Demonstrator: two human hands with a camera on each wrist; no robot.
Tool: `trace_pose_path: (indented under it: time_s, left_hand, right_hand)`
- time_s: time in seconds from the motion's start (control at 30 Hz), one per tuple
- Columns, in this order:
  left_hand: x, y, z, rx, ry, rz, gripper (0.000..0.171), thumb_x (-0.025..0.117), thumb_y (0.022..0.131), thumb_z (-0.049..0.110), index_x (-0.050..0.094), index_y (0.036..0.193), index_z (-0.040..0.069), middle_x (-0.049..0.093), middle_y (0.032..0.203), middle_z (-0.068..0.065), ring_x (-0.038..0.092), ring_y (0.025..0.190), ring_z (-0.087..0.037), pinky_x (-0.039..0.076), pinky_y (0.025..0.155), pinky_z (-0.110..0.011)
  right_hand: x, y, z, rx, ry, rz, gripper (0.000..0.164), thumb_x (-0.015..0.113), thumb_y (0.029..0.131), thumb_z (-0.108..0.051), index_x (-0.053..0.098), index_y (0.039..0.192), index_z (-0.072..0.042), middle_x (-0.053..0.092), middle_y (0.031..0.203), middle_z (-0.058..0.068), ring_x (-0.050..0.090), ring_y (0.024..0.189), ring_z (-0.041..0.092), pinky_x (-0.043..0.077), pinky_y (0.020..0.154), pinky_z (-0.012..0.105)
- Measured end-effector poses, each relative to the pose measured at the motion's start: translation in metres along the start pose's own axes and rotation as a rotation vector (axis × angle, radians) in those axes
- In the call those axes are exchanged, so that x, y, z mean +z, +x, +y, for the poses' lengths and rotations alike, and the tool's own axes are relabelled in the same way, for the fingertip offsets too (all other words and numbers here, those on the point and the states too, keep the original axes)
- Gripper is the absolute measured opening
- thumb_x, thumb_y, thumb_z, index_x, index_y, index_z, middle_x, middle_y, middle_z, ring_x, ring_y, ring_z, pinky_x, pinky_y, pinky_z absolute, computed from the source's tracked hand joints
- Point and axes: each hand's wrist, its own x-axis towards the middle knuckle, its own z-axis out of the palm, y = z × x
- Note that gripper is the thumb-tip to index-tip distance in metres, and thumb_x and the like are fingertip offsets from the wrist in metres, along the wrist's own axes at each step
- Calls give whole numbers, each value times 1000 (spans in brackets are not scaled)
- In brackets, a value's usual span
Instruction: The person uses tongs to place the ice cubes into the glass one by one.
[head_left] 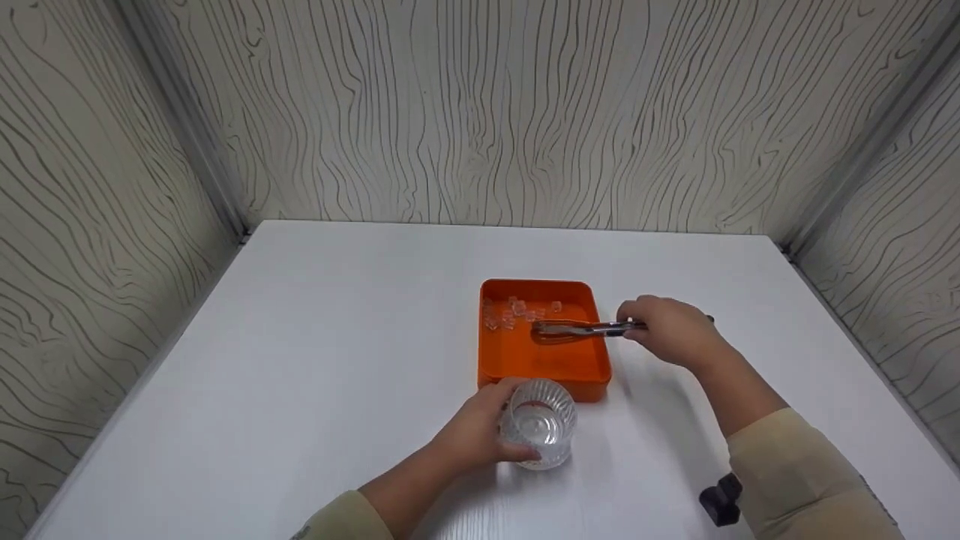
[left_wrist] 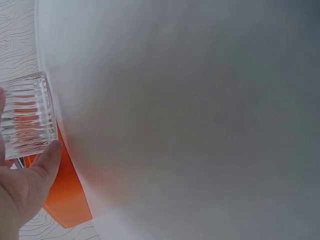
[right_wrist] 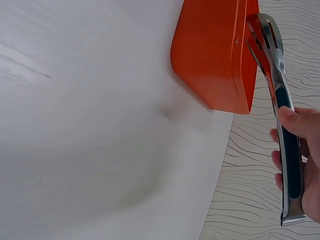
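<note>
My left hand (head_left: 476, 427) grips a clear ribbed glass (head_left: 541, 439) at the near edge of an orange tray (head_left: 555, 360). In the left wrist view the thumb lies along the glass (left_wrist: 27, 120) near its base. My right hand (head_left: 671, 330) holds metal tongs (head_left: 592, 328) with dark grips, reaching over the tray's right rim. The tongs' slotted ends hang over the tray floor, slightly apart, with nothing seen between them. Several clear cubes (head_left: 517, 307) lie in the tray's far left part, beyond the tong tips.
The tray stands on a white table (head_left: 360, 337) enclosed by wood-grain patterned panels (head_left: 450, 112) at the back and sides. A small black object (head_left: 721, 501) lies near the right forearm, partly hidden by the sleeve.
</note>
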Motion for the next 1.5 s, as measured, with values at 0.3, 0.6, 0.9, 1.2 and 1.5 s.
trace_pose_path:
  time_s: [0.3,0.6,0.9,1.2,1.5]
  left_hand:
    - [1,2,2,-36,-22,10,78,82,59,45,42,125,36,49,120,11,47,111,-13,42,97,-42]
    - [1,4,2,-69,-44,30,80,83,58,44,43,125,30,51,118,12,50,108,-13,44,94,-40]
    - [4,4,5,-127,-32,42,81,84,57,43,42,126,33,51,120,13,49,111,-14,44,94,-43]
    - [4,4,6,-136,-60,42,81,83,57,45,42,125,34,51,119,15,49,111,-13,43,95,-43]
    - [4,4,4,-106,-80,41,78,83,58,44,44,124,34,52,116,15,49,109,-13,42,96,-43]
  right_hand:
    - [-13,-6,3,-16,21,-4,10,63,86,-16,63,95,-20,57,81,-3,51,72,17,44,61,32]
    - [-28,-14,1,-24,33,-12,12,62,87,-15,63,97,-20,57,82,-4,51,74,17,44,61,32]
    - [-32,-24,-5,-79,34,12,12,63,86,-15,63,95,-21,57,82,-7,51,73,14,44,62,29]
    - [-35,-36,-15,-176,13,31,11,65,84,-14,63,91,-23,54,79,-11,49,71,11,42,62,28]
    - [-30,-45,-24,-213,11,-8,16,67,82,-14,62,86,-29,50,74,-14,46,67,9,40,57,25]
